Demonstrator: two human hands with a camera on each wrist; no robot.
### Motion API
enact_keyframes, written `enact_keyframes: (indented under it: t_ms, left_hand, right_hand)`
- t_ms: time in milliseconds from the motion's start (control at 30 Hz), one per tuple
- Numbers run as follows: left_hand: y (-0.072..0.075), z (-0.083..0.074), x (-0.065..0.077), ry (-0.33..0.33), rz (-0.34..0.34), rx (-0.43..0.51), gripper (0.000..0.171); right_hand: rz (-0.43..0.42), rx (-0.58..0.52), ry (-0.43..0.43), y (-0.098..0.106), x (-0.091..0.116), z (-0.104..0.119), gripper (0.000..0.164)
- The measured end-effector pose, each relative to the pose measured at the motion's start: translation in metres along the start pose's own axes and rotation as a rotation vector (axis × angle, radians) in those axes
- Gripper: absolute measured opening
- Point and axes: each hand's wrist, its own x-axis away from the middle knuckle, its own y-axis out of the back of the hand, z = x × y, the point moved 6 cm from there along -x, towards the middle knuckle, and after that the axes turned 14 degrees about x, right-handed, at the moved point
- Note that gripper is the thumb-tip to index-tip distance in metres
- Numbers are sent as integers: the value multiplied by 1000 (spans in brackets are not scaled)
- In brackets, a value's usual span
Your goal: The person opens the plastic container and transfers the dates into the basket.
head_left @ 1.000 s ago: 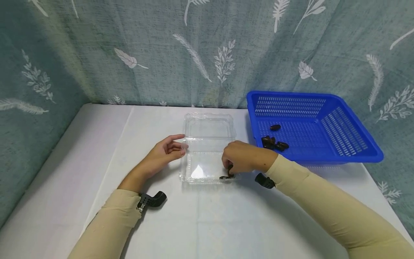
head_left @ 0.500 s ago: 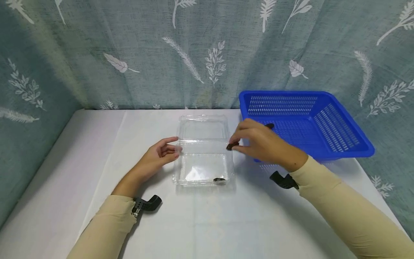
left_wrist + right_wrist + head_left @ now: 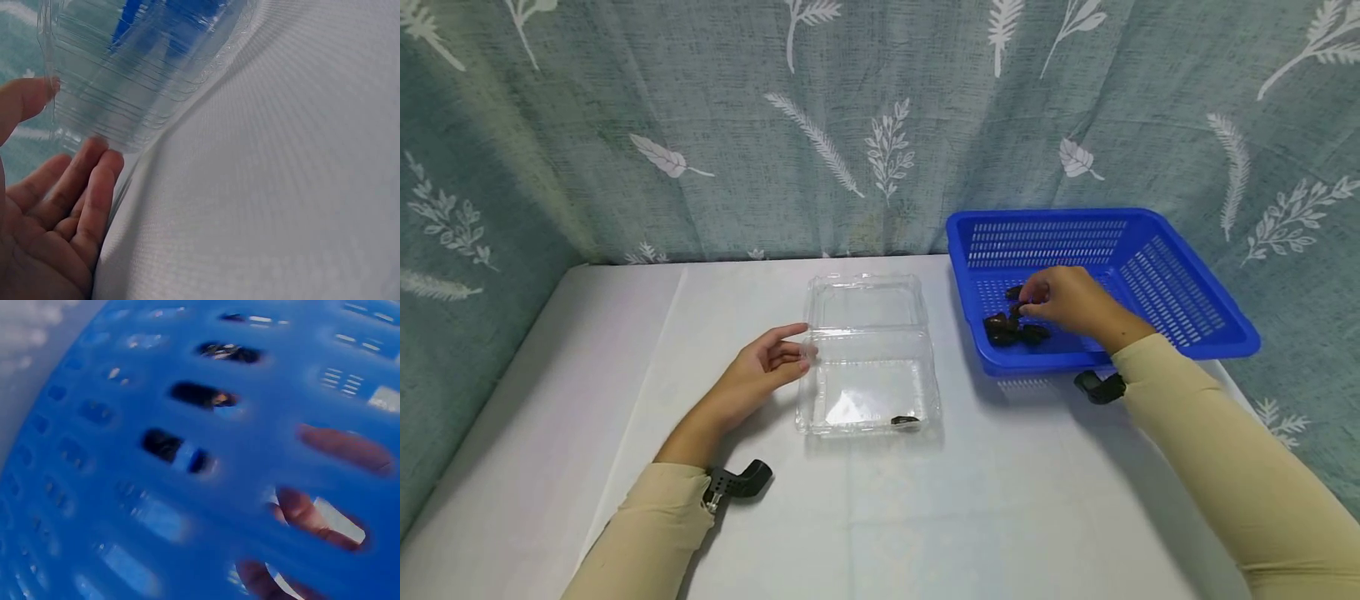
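A clear plastic clamshell container lies with its lid laid back on the white table. My left hand touches its left side with extended fingers; in the left wrist view, the fingertips meet the container's wall. One dark, glossy oval piece sits in the container's near right corner. My right hand reaches into the blue basket and pinches a small dark oval piece. Several similar dark pieces lie beneath it. The right wrist view shows fingers through the basket's slots.
The basket's raised slotted walls stand at the back right of the table. A patterned green curtain hangs close behind. A black wrist mount juts from the left forearm; another sits near the basket's front wall.
My right hand has gone from the container to the right and into the basket, carrying a dark piece. One dark piece stays in the container. The left hand keeps its place at the container.
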Motion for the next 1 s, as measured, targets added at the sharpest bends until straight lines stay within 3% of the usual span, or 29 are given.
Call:
enact_keyframes:
  t_ms: [133, 267, 333, 400, 467, 533, 633, 700, 833, 1000]
  left_hand:
    - [0, -1, 3, 2, -1, 1, 63]
    - [0, -2, 3, 4, 0, -5, 63]
    - [0, -2, 4, 7, -3, -12, 63]
    - [1, -2, 4, 10, -7, -13, 63]
    - [1, -2, 4, 12, -7, -11, 63]
    - [1, -2, 3, 16, -6, -4, 63]
    - [0, -2, 1, 20, -1, 0, 63]
    - [-2, -2, 0, 24, -1, -1, 64]
    - [-3, -2, 0, 23, 1, -10, 64]
    - [0, -1, 1, 16, -7, -18, 62]
  right_hand:
    - [-19, 27, 13, -1, 2, 4, 13]
    - [-244, -26, 79, 15, 16, 32, 12]
    - [-378, -90, 195, 23, 27, 61, 10]
    - [-420, -152, 361, 22, 37, 98, 10]
    - [-324, -178, 509, 12, 41, 134, 11]
    - [-125, -159, 594, -7, 40, 161, 12]
    - [168, -82, 595, -37, 32, 180, 13]
    - [306, -50, 575, -52, 27, 184, 12]
    - [439, -49, 576, -66, 20, 187, 9]
    - [488, 10, 570, -75, 16, 193, 8]
